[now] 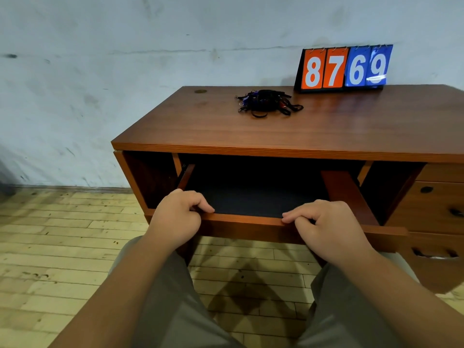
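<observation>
A scuffed white wall [125, 71] and a pale plank floor [62, 234] frame a reddish wooden desk, whose tabletop [226, 131] carries a tangle of black lanyards [268, 102] and a flip scoreboard [344, 69] reading 8769. Below the tabletop a shallow drawer [246, 218] stands pulled out toward the person. The left hand [178, 217] and the right hand [326, 227] each curl their fingers over its front lip, well apart. The drawer looks stiff and light, a thin wooden tray with a dark liner, and it should run on side rails, so an even hold near both ends seems best – a one-sided pull could make it bind. The thumbs are hidden under the lip, and the back of the drawer is lost in shadow beneath the tabletop, so what lies in there cannot be made out. The side drawers [437, 204] are cut off at the right edge.
</observation>
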Motion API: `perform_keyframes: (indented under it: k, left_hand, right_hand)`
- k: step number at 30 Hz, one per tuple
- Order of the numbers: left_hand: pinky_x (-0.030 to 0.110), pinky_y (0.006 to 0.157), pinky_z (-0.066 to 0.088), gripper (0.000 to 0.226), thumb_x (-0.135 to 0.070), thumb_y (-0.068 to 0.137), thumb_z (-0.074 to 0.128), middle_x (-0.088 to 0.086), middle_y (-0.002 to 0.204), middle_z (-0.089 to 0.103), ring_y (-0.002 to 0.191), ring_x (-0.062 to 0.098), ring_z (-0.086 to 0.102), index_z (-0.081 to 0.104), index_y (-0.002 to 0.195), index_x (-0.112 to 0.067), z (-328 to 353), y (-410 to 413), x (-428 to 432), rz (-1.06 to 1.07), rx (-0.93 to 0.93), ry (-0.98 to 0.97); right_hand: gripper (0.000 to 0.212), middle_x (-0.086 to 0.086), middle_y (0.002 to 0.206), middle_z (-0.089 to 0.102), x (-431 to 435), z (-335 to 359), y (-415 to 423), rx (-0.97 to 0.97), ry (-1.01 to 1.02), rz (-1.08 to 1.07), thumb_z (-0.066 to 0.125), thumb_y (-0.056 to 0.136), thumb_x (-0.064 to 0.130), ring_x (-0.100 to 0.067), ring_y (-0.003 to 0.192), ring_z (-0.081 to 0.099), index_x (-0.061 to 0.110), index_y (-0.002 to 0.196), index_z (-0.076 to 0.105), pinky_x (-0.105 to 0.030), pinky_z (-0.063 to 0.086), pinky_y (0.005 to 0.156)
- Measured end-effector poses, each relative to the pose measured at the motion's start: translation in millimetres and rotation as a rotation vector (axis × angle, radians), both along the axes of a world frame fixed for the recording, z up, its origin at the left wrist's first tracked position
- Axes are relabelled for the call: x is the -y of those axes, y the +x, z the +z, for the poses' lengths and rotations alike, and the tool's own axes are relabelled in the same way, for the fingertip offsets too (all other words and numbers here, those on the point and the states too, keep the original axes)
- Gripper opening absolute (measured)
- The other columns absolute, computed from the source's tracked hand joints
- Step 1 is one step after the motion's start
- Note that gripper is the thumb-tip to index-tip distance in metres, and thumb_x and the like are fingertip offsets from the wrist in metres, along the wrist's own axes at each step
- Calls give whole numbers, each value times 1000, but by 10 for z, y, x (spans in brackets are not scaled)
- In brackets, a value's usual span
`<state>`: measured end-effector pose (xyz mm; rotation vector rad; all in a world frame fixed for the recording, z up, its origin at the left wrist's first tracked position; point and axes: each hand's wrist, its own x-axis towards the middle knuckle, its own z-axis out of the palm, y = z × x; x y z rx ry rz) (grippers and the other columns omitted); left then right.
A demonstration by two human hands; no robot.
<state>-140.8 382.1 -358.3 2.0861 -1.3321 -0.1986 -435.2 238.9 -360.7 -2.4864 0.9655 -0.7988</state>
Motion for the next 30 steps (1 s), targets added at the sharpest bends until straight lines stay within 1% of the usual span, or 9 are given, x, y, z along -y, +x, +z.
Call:
perform_keyframes:
  k: [5, 11, 15, 18, 20, 22, 25, 28, 30]
  left_hand:
    - [28, 90, 58, 60, 12, 90, 51, -15, 102, 75, 100, 10, 67, 84, 79, -37, 202, -51, -127, -21, -134, 145]
    - [24, 94, 57, 55, 8, 95, 54, -16, 95, 79, 98, 5, 71, 86, 79, -34, 502, -102, -150, -147, -78, 336]
    - [23, 87, 59, 52, 6, 99, 55, -16, 91, 77, 89, 2, 71, 85, 85, -35, 519, -97, -141, -89, -108, 237]
    - [30, 74, 61, 40, -10, 109, 52, -12, 89, 70, 77, 13, 69, 77, 99, -39, 481, -67, -127, 9, -60, 124]
    - [35, 67, 63, 31, -18, 110, 53, -5, 93, 70, 73, 19, 70, 73, 108, -42, 458, -27, -114, 37, -79, 85]
    - [31, 66, 60, 28, -20, 109, 56, -4, 115, 66, 77, 14, 69, 71, 119, -41, 425, 28, -68, 62, -83, 62]
    - [23, 66, 52, 41, -21, 107, 62, -2, 142, 57, 81, 5, 60, 59, 147, -31, 366, 66, 20, 120, -76, 53]
    - [24, 65, 49, 60, -18, 106, 64, -9, 114, 57, 82, 7, 58, 38, 160, -19, 306, 59, 66, 199, -236, 34]
    - [28, 67, 53, 61, -18, 106, 63, -11, 100, 52, 84, 12, 62, 35, 160, -15, 293, 48, 73, 244, -296, 47]
  right_hand:
    - [37, 30, 95, 77, -179, 162, -43, -111, 65, -13, 62, 101, 17, 5, 92, 73, 42, 90, 86, -25, 63, 86]
    - [42, 22, 84, 78, -260, 383, -78, -186, 182, 19, 58, 103, 13, 2, 84, 74, 38, 84, 86, -28, 64, 81]
    - [41, 15, 73, 76, -132, 319, -129, -52, 222, -73, 58, 106, 16, -3, 66, 71, 45, 89, 82, -30, 63, 67]
    - [32, 8, 72, 74, 3, 250, -137, 39, 250, -156, 56, 108, 22, -8, 49, 60, 45, 101, 77, -22, 48, 47]
    - [20, 10, 97, 74, 81, 206, -149, 80, 261, -211, 57, 108, 30, -2, 67, 60, 44, 110, 72, -17, 46, 59]
    - [15, 10, 122, 68, 127, 184, -150, 101, 249, -257, 59, 106, 37, -4, 95, 63, 43, 116, 69, -25, 52, 80]
    - [31, 9, 131, 66, 149, 218, -150, 163, 331, -326, 59, 107, 42, -12, 114, 63, 34, 135, 70, -37, 55, 97]
    - [43, 13, 133, 60, 177, 270, -149, 256, 518, -371, 56, 107, 38, -12, 125, 54, 30, 149, 62, -36, 45, 104]
    - [49, 7, 145, 62, 217, 269, -142, 335, 655, -389, 57, 102, 31, -19, 137, 54, 29, 151, 61, -43, 44, 117]
